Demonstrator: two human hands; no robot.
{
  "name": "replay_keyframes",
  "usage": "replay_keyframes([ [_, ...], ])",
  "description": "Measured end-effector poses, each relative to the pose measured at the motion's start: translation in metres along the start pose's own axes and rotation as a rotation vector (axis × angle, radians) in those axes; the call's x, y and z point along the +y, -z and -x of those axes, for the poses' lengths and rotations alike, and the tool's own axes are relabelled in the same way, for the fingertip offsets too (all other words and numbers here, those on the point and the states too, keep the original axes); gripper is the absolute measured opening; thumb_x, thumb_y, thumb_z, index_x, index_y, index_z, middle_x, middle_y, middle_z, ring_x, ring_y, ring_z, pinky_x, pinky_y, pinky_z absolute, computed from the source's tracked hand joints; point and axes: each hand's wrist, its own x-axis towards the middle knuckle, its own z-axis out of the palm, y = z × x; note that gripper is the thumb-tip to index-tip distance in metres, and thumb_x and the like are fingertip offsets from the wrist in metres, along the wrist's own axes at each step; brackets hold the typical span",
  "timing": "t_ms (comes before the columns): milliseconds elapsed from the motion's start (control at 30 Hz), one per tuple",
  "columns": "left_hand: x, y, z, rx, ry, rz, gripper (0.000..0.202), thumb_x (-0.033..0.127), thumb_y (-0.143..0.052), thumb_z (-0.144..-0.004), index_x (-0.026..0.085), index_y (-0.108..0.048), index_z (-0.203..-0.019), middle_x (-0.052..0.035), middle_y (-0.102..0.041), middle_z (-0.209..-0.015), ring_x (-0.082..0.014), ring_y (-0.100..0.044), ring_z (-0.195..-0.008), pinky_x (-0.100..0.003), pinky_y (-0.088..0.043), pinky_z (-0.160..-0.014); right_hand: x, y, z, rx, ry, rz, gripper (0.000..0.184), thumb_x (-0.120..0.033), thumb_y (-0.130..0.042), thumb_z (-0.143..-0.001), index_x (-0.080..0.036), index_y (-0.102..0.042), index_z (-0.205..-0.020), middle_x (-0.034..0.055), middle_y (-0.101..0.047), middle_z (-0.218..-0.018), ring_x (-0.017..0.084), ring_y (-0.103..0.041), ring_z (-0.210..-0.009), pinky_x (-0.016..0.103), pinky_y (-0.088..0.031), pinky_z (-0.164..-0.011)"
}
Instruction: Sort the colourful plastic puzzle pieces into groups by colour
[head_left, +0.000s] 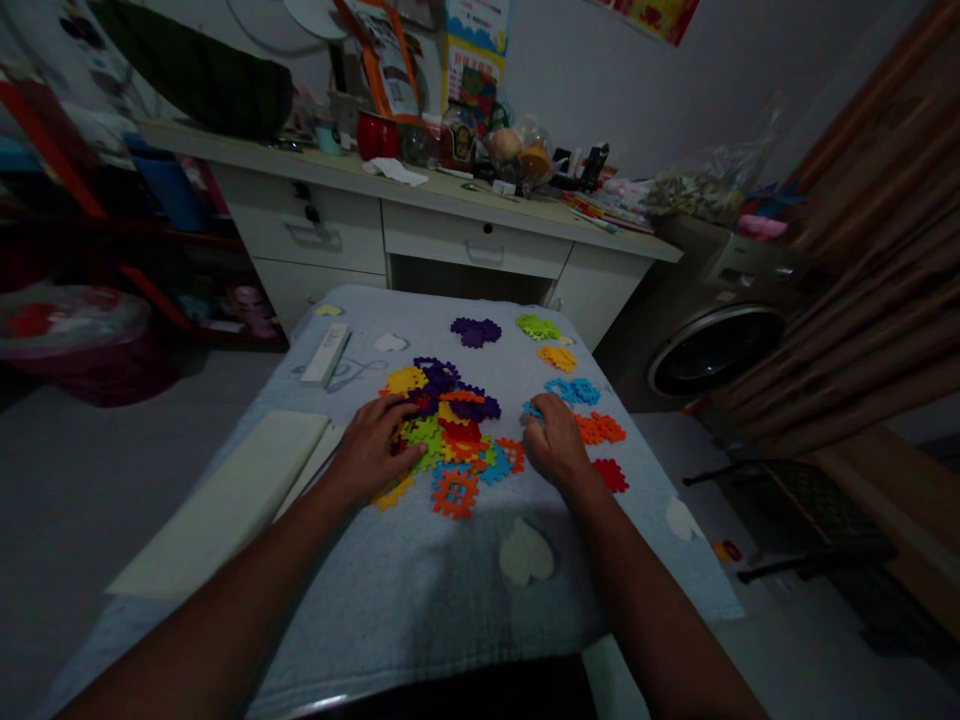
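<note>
A mixed pile of flat toothed plastic pieces (425,440) in purple, yellow, green, red, blue and orange lies mid-table. My left hand (375,445) rests on the pile's left side, thumb and fingers apart. My right hand (553,440) is closed just right of the pile, with a blue toothed piece (531,408) showing at its fingertips. Sorted by colour around it are purple pieces (475,331), green pieces (538,326), yellow pieces (556,358), blue pieces (577,391), orange pieces (602,429) and red pieces (612,475).
A pale blue cloth (442,620) covers the table. On its left lie a long white box (225,500) and a smaller white box (327,355). Behind stands a cluttered white desk (315,225), with a washing machine (697,320) to its right and a chair (817,520) nearer.
</note>
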Motion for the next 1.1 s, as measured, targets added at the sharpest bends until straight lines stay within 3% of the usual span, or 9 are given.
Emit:
replay_keyframes([
  [100,0.002,0.001,0.000,-0.002,-0.006,-0.001,0.055,0.053,-0.055,-0.081,0.020,-0.058,-0.124,-0.0125,-0.051,-0.135,-0.0333,-0.045,-0.129,-0.051,-0.038,-0.110,0.018,0.007,-0.010,0.063,-0.039,0.036,0.025,-0.019,-0.034,-0.091,-0.016,-0.058,-0.093,0.0115,-0.058,-0.092,0.024,-0.051,-0.092,0.037,-0.040,-0.087],
  [200,0.003,0.002,0.001,0.000,-0.005,-0.003,0.053,0.051,-0.056,-0.081,0.020,-0.058,-0.124,-0.0119,-0.052,-0.136,-0.0326,-0.046,-0.129,-0.050,-0.038,-0.110,0.038,0.011,-0.026,0.052,-0.075,0.151,0.020,-0.021,-0.040,-0.090,-0.016,-0.059,-0.094,0.0135,-0.059,-0.098,0.026,-0.052,-0.097,0.038,-0.041,-0.089],
  [367,0.003,0.002,0.001,0.005,0.005,0.003,0.054,0.051,-0.056,-0.080,0.021,-0.058,-0.125,-0.0119,-0.051,-0.137,-0.0324,-0.046,-0.129,-0.050,-0.037,-0.110,0.068,0.010,-0.051,-0.088,-0.168,0.235,0.034,-0.016,-0.051,-0.084,-0.015,-0.057,-0.117,0.0138,-0.061,-0.118,0.025,-0.055,-0.107,0.035,-0.042,-0.089],
  [467,0.002,0.002,0.001,-0.004,0.004,0.017,0.055,0.051,-0.056,-0.081,0.019,-0.058,-0.125,-0.0128,-0.051,-0.137,-0.0336,-0.044,-0.130,-0.052,-0.036,-0.111,0.079,0.009,-0.060,-0.172,-0.211,0.279,0.037,-0.014,-0.051,-0.084,-0.015,-0.058,-0.120,0.0135,-0.063,-0.121,0.024,-0.057,-0.108,0.034,-0.040,-0.091],
  [567,0.000,0.001,0.001,-0.015,0.005,0.016,0.055,0.051,-0.057,-0.081,0.018,-0.058,-0.125,-0.0136,-0.050,-0.138,-0.0343,-0.044,-0.130,-0.053,-0.036,-0.111,0.080,0.011,-0.062,-0.264,-0.195,0.333,0.031,-0.023,-0.055,-0.086,-0.017,-0.063,-0.114,0.0136,-0.065,-0.121,0.027,-0.056,-0.110,0.037,-0.038,-0.091],
  [667,0.000,0.001,0.001,-0.007,0.002,0.013,0.054,0.051,-0.057,-0.081,0.018,-0.059,-0.124,-0.0134,-0.051,-0.137,-0.0340,-0.045,-0.129,-0.052,-0.037,-0.110,0.073,0.014,-0.059,-0.340,-0.136,0.362,0.036,-0.034,-0.061,-0.083,-0.020,-0.064,-0.116,0.0122,-0.066,-0.119,0.031,-0.053,-0.109,0.040,-0.037,-0.090],
  [833,0.000,0.001,0.001,0.011,-0.007,0.018,0.054,0.052,-0.058,-0.080,0.020,-0.059,-0.124,-0.0123,-0.051,-0.136,-0.0340,-0.046,-0.128,-0.053,-0.039,-0.109,0.063,0.014,-0.056,-0.384,-0.122,0.363,0.039,-0.025,-0.064,-0.078,-0.020,-0.063,-0.117,0.0121,-0.066,-0.115,0.030,-0.052,-0.105,0.039,-0.036,-0.087],
  [1100,0.002,0.001,0.001,-0.002,0.000,0.020,0.054,0.050,-0.059,-0.080,0.019,-0.059,-0.123,-0.0131,-0.051,-0.137,-0.0338,-0.046,-0.128,-0.053,-0.038,-0.109,0.073,0.026,-0.077,-0.332,-0.201,0.381,0.045,-0.014,-0.064,-0.074,-0.023,-0.063,-0.119,0.0102,-0.061,-0.126,0.031,-0.050,-0.112,0.039,-0.036,-0.087],
])
